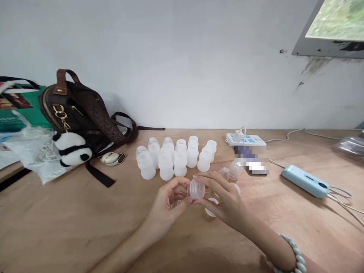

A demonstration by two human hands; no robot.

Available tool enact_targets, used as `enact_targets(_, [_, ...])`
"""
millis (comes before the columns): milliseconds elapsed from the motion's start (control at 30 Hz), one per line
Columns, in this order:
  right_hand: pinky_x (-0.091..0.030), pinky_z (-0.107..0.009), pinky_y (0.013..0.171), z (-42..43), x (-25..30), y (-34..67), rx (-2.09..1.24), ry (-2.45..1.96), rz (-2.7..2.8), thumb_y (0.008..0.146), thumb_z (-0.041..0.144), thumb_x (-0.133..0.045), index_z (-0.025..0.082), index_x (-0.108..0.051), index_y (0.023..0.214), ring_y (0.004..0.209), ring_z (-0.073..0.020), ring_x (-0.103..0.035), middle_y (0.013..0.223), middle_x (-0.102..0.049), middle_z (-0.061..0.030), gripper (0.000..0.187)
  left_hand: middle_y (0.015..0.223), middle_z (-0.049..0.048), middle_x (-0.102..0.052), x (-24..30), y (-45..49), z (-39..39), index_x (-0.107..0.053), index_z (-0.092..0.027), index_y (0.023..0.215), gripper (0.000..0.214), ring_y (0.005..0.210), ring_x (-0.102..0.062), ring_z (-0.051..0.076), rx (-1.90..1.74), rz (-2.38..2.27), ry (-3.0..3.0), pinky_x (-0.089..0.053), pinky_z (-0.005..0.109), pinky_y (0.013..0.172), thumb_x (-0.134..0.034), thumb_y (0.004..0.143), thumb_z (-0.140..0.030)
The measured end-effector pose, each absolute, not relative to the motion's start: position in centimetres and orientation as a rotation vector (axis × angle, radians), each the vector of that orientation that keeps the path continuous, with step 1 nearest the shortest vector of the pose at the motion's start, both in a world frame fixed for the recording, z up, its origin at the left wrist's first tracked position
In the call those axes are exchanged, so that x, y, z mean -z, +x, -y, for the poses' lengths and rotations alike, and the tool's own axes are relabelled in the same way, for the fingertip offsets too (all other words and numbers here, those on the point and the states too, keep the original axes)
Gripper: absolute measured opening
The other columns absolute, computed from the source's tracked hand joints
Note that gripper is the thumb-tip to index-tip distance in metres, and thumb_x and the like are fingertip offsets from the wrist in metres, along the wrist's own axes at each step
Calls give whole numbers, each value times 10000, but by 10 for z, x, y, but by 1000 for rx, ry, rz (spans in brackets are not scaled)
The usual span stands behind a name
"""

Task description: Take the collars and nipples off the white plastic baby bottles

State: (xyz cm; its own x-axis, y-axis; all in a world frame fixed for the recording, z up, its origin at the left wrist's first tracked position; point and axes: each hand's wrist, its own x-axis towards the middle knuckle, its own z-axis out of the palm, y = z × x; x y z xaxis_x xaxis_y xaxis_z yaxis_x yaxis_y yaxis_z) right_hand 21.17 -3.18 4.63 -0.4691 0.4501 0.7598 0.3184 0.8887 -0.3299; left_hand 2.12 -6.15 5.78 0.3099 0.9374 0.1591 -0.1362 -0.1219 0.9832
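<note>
Both hands meet above the table, on a ribbed translucent plastic cap. My left hand is closed on its left side with thumb and fingers. Under the left palm a clear rounded plastic part shows; whether it joins the cap I cannot tell. My right hand pinches the same cap from the right. Below the right fingers lies a white plastic ring, partly covered, with another ring behind the hand. Clear domed caps sit farther back. Several frosted white bottles stand upright beyond, some topped with clear domes.
At left are a brown backpack with a panda charm, a plastic bag and a watch-like item. To the right lie a power strip, a phone and a blue power bank with cables.
</note>
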Motion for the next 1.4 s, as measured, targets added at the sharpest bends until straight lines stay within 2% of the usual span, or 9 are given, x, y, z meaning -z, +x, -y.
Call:
enact_targets(167, [-577, -357, 850, 35, -46, 208, -258, -593, 2104, 938, 203, -625, 230, -530, 1287, 1030, -227, -647, 1125, -652, -108, 363, 908, -15, -642, -51, 24, 64, -496, -258, 1077, 284, 834, -610, 153, -1185, -701, 1263, -513, 291, 774, -705, 890, -305])
enact_targets(333, [-566, -345, 774, 36, -48, 211, -316, -712, 2136, 935, 348, -639, 223, -479, 1310, 940, -222, -646, 1103, -667, -96, 427, 903, 4, -643, -48, 25, 61, -533, -232, 1065, 296, 838, -604, 153, -1225, -790, 1277, -489, 258, 746, -740, 867, -305])
enact_targets(467, [-476, -291, 626, 34, -52, 215, -247, -853, 2097, 962, 364, -581, 209, -512, 977, 732, -181, -566, 862, -604, -38, 170, 951, 43, -659, -50, 23, 60, -573, -206, 1092, 319, 850, -609, 171, -1221, -832, 1273, -495, 275, 754, -744, 857, -339])
enact_targets(567, [-377, -262, 564, 34, -53, 213, -290, -819, 2205, 1012, 274, -449, 223, -436, 778, 640, -149, -479, 736, -519, 4, 241, 970, 53, -666, -50, 24, 62, -599, -217, 1142, 318, 889, -631, 197, -1186, -835, 1314, -504, 302, 792, -722, 869, -324])
enact_targets(833, [-287, -252, 544, 41, -54, 210, -815, -802, 2073, 962, 216, -446, 224, -308, 650, 561, -110, -365, 611, -380, 53, 342, 1141, 44, -576, -47, 26, 66, -653, -283, 1080, 270, 1004, -590, 212, -1198, -920, 1588, -515, 273, 760, -754, 830, -266])
enact_targets(1000, [-240, -257, 497, 42, -54, 213, -1034, -794, 1956, 949, 281, -468, 219, -310, 598, 513, -97, -293, 550, -328, 64, 390, 897, 2, -637, -50, 28, 65, -622, -235, 1000, 295, 800, -653, 171, -1158, -762, 1438, -506, 267, 700, -802, 767, -233])
enact_targets(1267, [-281, -243, 476, 40, -57, 219, -919, -730, 1949, 993, 340, -452, 214, -365, 606, 492, -95, -329, 543, -357, 61, 416, 768, 2, -660, -54, 20, 62, -607, -190, 922, 331, 656, -619, 130, -1236, -720, 1347, -450, 212, 576, -848, 714, -280])
enact_targets(1333, [-376, -245, 541, 40, -59, 220, -761, -730, 2030, 995, 358, -484, 211, -468, 708, 567, -115, -439, 631, -472, 38, 323, 765, 1, -671, -53, 19, 62, -597, -192, 944, 357, 672, -627, 133, -1200, -765, 1338, -456, 219, 606, -851, 712, -290])
enact_targets(1400, [-483, -290, 688, 40, -60, 220, -605, -706, 2085, 935, 449, -602, 211, -568, 976, 779, -172, -568, 871, -604, -29, 244, 764, -9, -676, -52, 21, 63, -573, -205, 965, 401, 696, -645, 143, -1158, -797, 1315, -467, 229, 637, -860, 696, -281])
